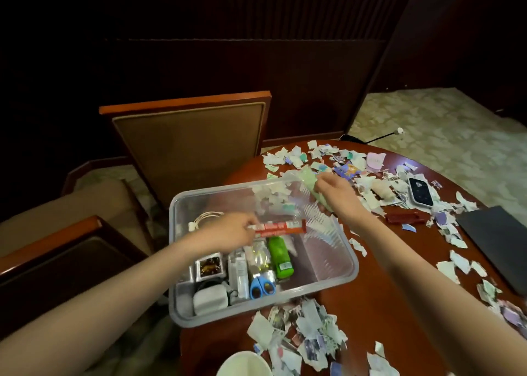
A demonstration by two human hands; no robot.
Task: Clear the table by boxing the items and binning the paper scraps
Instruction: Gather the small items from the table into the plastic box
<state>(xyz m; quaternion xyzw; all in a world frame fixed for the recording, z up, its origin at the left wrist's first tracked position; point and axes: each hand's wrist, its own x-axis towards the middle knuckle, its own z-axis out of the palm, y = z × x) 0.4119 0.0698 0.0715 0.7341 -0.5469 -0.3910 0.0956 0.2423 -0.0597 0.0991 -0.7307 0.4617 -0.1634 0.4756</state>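
1. Watching the head-cam feed from my end. The clear plastic box (pixel 172 247) sits in the middle of the frame, at the left edge of the reddish wooden table (pixel 385 290).
2. Left hand (pixel 233 231) is over the box, fingers curled in and pinching one end of a red-and-white tube (pixel 282 228) that lies level across the box's middle.
3. Right hand (pixel 333 193) is at the box's far right corner, fingers wrapped round a pale green packet (pixel 309 187) in clear wrapping.
4. Already in the box, lower left part: a green bottle (pixel 281 257), blue-handled scissors (pixel 262 286), a foil sachet (pixel 209 267), a white pouch (pixel 211 298), and a coiled white cable (pixel 205 217) further back.
5. Paper scraps (pixel 299 333) are everywhere. There's a heap just below the box, more across the upper right and down the right edge.
6. Still out on the table at right: a phone-like device (pixel 420 191), a dark red item (pixel 405 217) I can't identify, and a flat dark slab (pixel 496 241).
7. A white cup rim (pixel 246 364) pokes in at the bottom edge, and there's a wooden chair (pixel 188 144) behind the box.
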